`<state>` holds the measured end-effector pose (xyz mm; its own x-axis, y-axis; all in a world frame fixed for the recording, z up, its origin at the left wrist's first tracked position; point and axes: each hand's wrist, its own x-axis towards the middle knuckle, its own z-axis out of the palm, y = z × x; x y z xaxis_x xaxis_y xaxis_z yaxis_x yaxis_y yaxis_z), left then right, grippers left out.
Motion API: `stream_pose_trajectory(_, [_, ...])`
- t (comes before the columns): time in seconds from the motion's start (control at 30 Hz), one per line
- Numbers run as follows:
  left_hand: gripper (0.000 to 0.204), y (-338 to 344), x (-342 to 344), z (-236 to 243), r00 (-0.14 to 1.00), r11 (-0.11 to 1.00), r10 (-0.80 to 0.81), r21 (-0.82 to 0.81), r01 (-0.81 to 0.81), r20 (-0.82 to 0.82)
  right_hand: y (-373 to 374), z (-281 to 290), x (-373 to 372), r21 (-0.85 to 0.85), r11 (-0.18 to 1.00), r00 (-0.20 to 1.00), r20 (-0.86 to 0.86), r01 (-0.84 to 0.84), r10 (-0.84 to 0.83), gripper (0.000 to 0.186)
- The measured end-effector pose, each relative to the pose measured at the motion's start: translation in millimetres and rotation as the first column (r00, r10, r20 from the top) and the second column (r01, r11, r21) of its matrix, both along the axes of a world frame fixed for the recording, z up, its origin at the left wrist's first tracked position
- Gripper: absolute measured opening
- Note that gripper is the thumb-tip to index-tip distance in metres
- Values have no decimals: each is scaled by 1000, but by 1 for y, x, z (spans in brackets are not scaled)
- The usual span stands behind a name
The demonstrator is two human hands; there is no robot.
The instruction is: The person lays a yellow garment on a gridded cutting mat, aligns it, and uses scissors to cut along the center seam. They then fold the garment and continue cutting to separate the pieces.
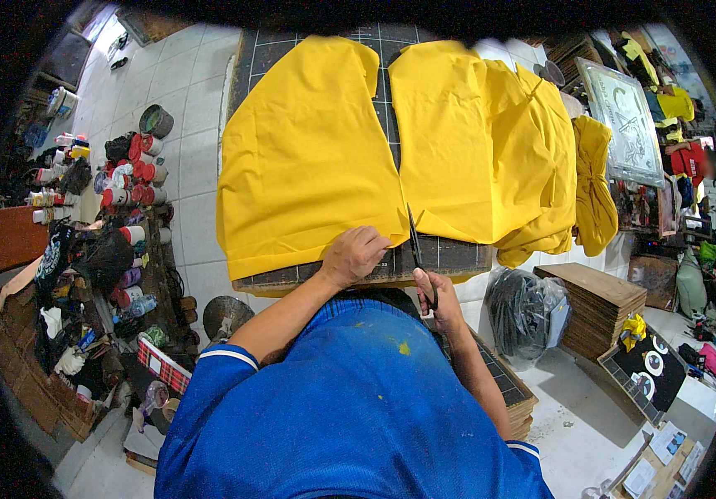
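Note:
Yellow fabric point(308, 158) lies spread over the dark table with a pale grid point(291, 273). A narrow split parts it from a second stretch of yellow fabric point(443, 133) on the right. At the near edge, my left hand point(355, 254) has its fingers closed on the corner of the left piece. My right hand point(441, 301) grips black-handled scissors point(414, 237), their blades pointing away from me. The blade tips reach the near end of the split; whether they touch the cloth I cannot tell.
Bunched yellow cloth point(595, 187) hangs at the table's right end. Beyond stand a black plastic bag point(520, 308) and stacked brown boards point(595, 309). Pots with red lids point(117, 197) crowd a shelf on the left. Another person in red point(687, 163) is at far right.

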<state>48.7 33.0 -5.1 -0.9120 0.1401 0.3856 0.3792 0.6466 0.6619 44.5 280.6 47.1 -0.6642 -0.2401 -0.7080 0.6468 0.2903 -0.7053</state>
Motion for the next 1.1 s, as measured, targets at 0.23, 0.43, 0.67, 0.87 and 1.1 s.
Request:
stream_pose_trajectory(0.23, [19, 0, 0, 1, 1000, 1000, -4, -5, 4, -9, -1, 2, -1, 29, 999, 1000, -10, -15, 15, 48])
stream_pose_trajectory(0.43, [15, 0, 0, 2, 1000, 1000, 7, -30, -7, -12, -2, 6, 0, 54, 997, 998, -27, -60, 61, 48])
stream_pose_trajectory(0.67, [21, -1, 0, 1, 1000, 1000, -10, 29, 11, -17, -7, 10, -10, 16, 998, 998, -23, -59, 59, 58])
stream_pose_trajectory(0.87, [22, -2, 1, 1, 999, 999, -23, 23, 23, -22, -17, 8, -26, 21, 998, 998, -11, -58, 58, 60])
stream_pose_trajectory(1.1, [15, -2, 2, 4, 999, 1000, 10, -5, -10, -30, -18, 5, -36, -37, 998, 998, 23, -50, 51, 58])
